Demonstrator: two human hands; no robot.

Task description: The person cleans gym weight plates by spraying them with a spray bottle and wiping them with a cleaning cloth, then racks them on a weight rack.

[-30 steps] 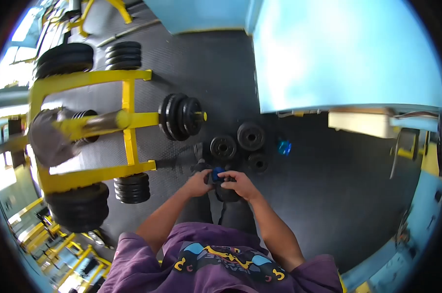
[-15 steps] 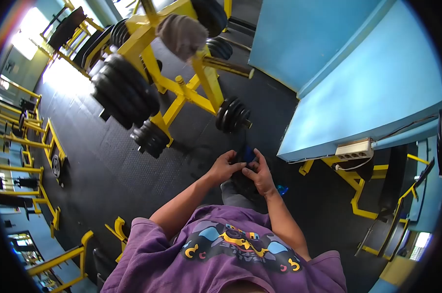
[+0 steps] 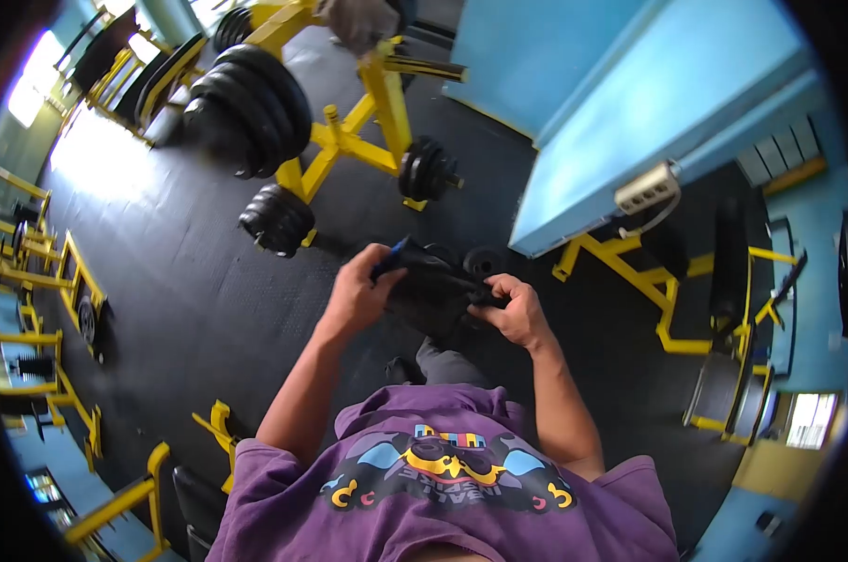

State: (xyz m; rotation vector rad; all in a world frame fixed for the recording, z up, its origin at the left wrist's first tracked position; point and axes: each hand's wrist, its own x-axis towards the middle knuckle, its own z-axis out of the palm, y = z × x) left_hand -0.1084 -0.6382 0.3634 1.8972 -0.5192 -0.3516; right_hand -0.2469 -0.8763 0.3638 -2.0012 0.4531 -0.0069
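Between my hands, in front of the purple shirt, a black piece of fabric [image 3: 429, 286] is stretched out above the dark floor. My left hand [image 3: 358, 288] is closed on its left edge, where a strip of blue shows. On the other side my right hand [image 3: 516, 314] pinches the opposite edge between thumb and fingers. What kind of item the fabric is, I cannot tell.
A yellow rack [image 3: 349, 140] with black weight plates [image 3: 255, 108] stands ahead. At the right are a blue wall [image 3: 611, 122], a power strip [image 3: 644, 189] and a yellow-framed machine [image 3: 668, 309]. More yellow equipment [image 3: 91, 286] lines the left side.
My hands have moved apart, and the black fabric is now spread between them. The view has shifted, so the rack sits higher and the power strip lies further left.
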